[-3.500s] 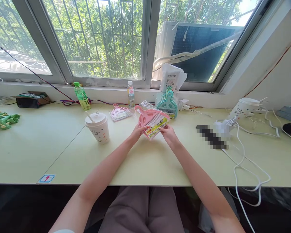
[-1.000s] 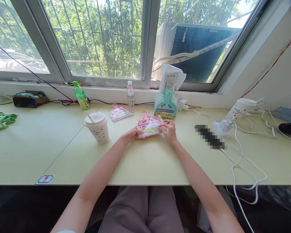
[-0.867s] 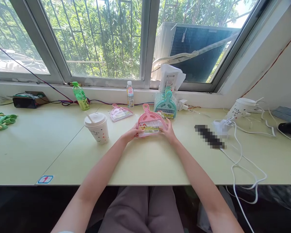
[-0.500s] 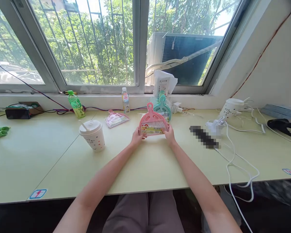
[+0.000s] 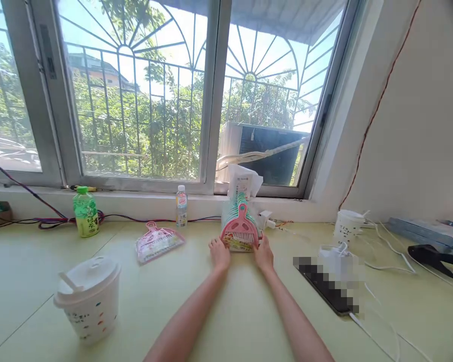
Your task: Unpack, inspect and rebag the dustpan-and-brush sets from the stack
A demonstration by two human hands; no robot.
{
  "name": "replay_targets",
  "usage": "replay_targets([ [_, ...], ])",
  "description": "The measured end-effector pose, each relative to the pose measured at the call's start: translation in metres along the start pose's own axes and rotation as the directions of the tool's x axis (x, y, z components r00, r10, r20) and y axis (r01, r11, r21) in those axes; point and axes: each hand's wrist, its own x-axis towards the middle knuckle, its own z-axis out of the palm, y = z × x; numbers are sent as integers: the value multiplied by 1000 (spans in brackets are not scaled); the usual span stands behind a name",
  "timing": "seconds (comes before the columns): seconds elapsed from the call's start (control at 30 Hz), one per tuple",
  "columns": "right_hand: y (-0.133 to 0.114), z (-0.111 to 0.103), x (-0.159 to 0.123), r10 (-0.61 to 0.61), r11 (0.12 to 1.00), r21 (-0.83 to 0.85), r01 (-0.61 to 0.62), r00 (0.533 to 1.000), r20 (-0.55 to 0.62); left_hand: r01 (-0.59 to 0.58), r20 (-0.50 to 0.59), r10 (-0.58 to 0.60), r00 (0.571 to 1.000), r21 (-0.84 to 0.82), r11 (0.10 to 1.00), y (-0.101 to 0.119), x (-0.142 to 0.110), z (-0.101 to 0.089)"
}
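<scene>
Pink dustpan set (image 5: 242,227) was at the back of the surface (image 5: 239,311), handle up, right in front of the teal dustpan stack (image 5: 232,215); it covered most of the stack, so couldn't tell if the two touched. Right hand (image 5: 264,255) had hold of its lower right edge. Left hand (image 5: 220,254) was on the lower left edge, fingers splayed outward; couldn't tell if that was a grip or just contact. White package (image 5: 245,182) stood behind the stack, below the window. White adapter (image 5: 265,219) sat just right of the stack. Second pink set (image 5: 159,242) lay flat, left of the hands, with the clear bottle (image 5: 181,207) upright behind it. Further left: green bottle (image 5: 86,213), then lidded cup (image 5: 90,301) up front. Phone (image 5: 342,297), partly pixelated, lay to the right, cable plugged in
</scene>
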Motion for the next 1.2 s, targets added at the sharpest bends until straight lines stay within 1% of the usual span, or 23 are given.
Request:
replay_targets([
  [0.03,3,5,2,-5,999,-34,4,1000,-13,37,-48,-36,998,29,999,-3,3,8],
  [0.07,5,9,4,-13,998,-57,11,999,-33,66,-68,-64,996,31,997,-5,5,15],
  [0.1,8,11,5,-25,997,-69,22,999,-48,66,-67,-65,996,18,998,-7,7,20],
  [0.17,13,14,5,-49,997,-68,45,997,-67,18,-14,-19,1000,-42,999,-9,10,24],
  [0.27,21,15,4,-55,997,-65,50,995,-79,20,54,-15,998,-99,995,-10,10,22],
  [0.33,23,14,1,-46,997,-72,41,997,-59,-1,39,5,999,-103,995,-13,9,15],
  [0.4,21,10,-2,-36,996,-78,33,998,-42,-86,1,86,996,-53,995,-24,9,-1],
  [0.43,18,7,-4,-34,997,-76,30,998,-51,-127,-9,127,992,-4,992,-33,10,-13],
  [0.47,14,3,-6,-37,997,-71,31,996,-75,-139,-17,140,990,56,989,-46,11,-27],
  [0.5,8,-1,-8,-47,997,-67,39,992,-114,-122,-17,125,992,127,984,-60,12,-43],
  [0.6,-13,-16,-17,-125,989,-104,102,962,-243,20,-58,-1,998,338,941,-108,13,-96],
  [0.63,-20,-20,-22,-167,982,-134,135,952,-258,69,-57,-51,997,377,924,-121,12,-112],
  [0.67,-28,-24,-27,-213,971,-166,174,944,-254,89,-25,-87,996,398,913,-132,10,-125],
  [0.7,-35,-28,-33,-260,957,-191,218,938,-231,69,7,-80,997,420,905,-140,6,-136],
  [0.77,-51,-33,-47,-355,923,-206,324,925,-136,-6,54,-21,998,461,888,-145,-5,-150],
  [0.83,-68,-35,-65,-432,888,-169,427,902,7,-99,88,64,994,499,861,-138,-23,-156],
  [0.9,-84,-33,-84,-442,880,-111,461,882,162,-179,143,122,982,502,846,-126,-47,-159],
  [0.97,-98,-30,-103,-364,909,-85,407,877,314,-269,220,186,957,448,853,-113,-76,-164],
  [1.03,-109,-27,-119,-248,944,-90,316,866,435,-371,319,267,910,334,867,-102,-107,-172],
  [1.1,-115,-24,-129,-170,969,-68,238,841,514,-434,380,345,858,180,883,-95,-135,-180],
  [1.13,-116,-24,-131,-149,980,-32,197,829,540,-462,419,389,821,86,883,-94,-146,-183],
  [1.2,-115,-24,-132,-111,994,67,89,811,575,-476,479,454,751,-83,875,-94,-158,-187],
])
